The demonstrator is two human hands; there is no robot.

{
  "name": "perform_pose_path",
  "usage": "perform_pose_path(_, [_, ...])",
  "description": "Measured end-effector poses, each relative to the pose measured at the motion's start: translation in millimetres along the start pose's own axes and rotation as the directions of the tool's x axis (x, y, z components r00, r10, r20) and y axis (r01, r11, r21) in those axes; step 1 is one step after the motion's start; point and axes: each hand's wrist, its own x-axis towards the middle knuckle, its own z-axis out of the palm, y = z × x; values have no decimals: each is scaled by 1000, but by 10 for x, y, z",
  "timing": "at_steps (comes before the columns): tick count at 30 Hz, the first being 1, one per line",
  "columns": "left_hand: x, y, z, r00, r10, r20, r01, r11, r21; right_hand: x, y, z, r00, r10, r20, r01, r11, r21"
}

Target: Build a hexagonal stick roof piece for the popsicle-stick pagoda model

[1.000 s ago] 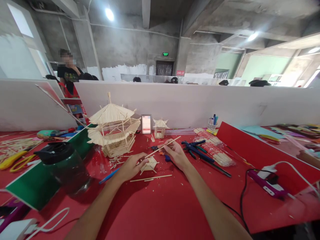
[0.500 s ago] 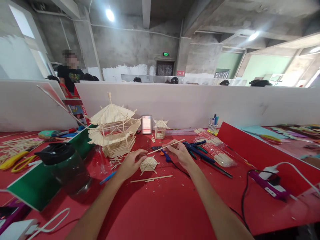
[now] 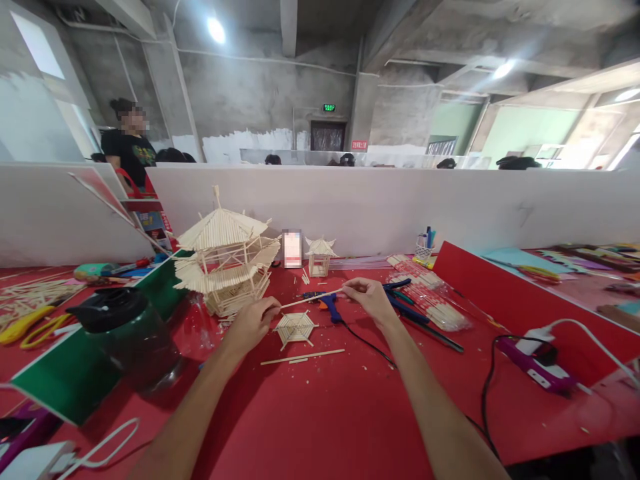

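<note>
A thin wooden stick (image 3: 311, 299) stretches between my two hands, gripped at both ends. My left hand (image 3: 257, 321) pinches its left end, and my right hand (image 3: 369, 298) pinches the right end, a little higher. Below the stick a small hexagonal stick frame (image 3: 296, 328), like a spider web, lies on the red table. Nearer to me rest a loose stick (image 3: 320, 355) and a short piece beside it. Behind the held stick lies a blue glue gun (image 3: 330, 308) with a black cord. Blue-handled cutters (image 3: 417, 315) lie to the right of my right hand.
A large stick pavilion (image 3: 223, 257) stands back left, a small one (image 3: 320, 257) at the back middle beside a phone (image 3: 292, 249). Bagged sticks (image 3: 435, 300) lie right, near a power strip (image 3: 537, 370). A dark bottle (image 3: 133, 340) stands left by a green divider (image 3: 65, 373).
My hands have moved apart. The right hand has slid to the stick's right end, and the left has shifted left. The stick now lies flatter. The person behind the partition has turned.
</note>
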Motion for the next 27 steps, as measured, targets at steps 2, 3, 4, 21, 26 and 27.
perform_pose_path(2, [-2,-72,-3,1000,-8,7,7,999,52,20,9,-57,994,-101,-32,94,979,-179])
perform_pose_path(3, [-3,-103,-6,1000,-13,12,12,997,79,19,7,-66,985,-164,-51,144,949,-279])
perform_pose_path(4, [-6,-126,-10,1000,-18,18,16,994,104,9,0,-58,972,-226,-59,188,907,-376])
perform_pose_path(21, [-58,20,54,967,36,254,-21,998,-64,-364,-35,586,743,-44,668,529,650,-546])
perform_pose_path(26, [-76,-75,167,940,-35,338,67,994,-83,-385,-6,593,731,-34,681,534,650,-540])
perform_pose_path(27, [-74,-90,192,934,-54,354,95,991,-98,-388,9,611,735,-32,677,530,650,-545])
